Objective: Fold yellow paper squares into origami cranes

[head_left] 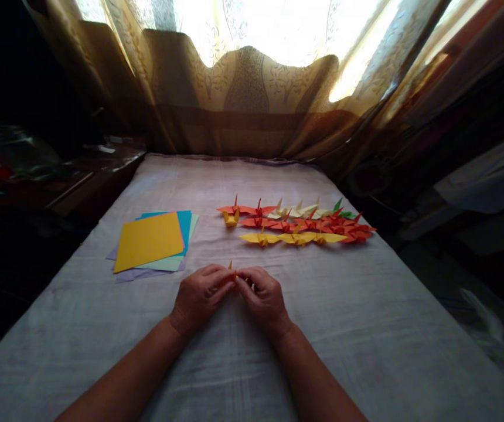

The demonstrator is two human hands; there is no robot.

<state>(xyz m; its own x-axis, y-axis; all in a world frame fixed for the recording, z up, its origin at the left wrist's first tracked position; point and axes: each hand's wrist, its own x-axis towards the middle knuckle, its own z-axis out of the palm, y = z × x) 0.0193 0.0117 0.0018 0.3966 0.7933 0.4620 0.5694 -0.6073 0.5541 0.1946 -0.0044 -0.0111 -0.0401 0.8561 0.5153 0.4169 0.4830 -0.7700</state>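
Near the middle of the surface, left hand and right hand pinch small orange paper piece, nearer than folded cranes; likely shaping folds, next move calls for gentle, even pressure

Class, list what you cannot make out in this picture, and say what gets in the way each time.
All in the head view:
Folded orange paper: mostly hidden by the left hand and right hand.
Lower paper sheets: largely covered by the yellow sheet.
Forearms: cut off by the bottom edge.
Whatever lies beyond the curtain: lost behind fabric and glare.
Items at far left: too dark and blurred to identify.
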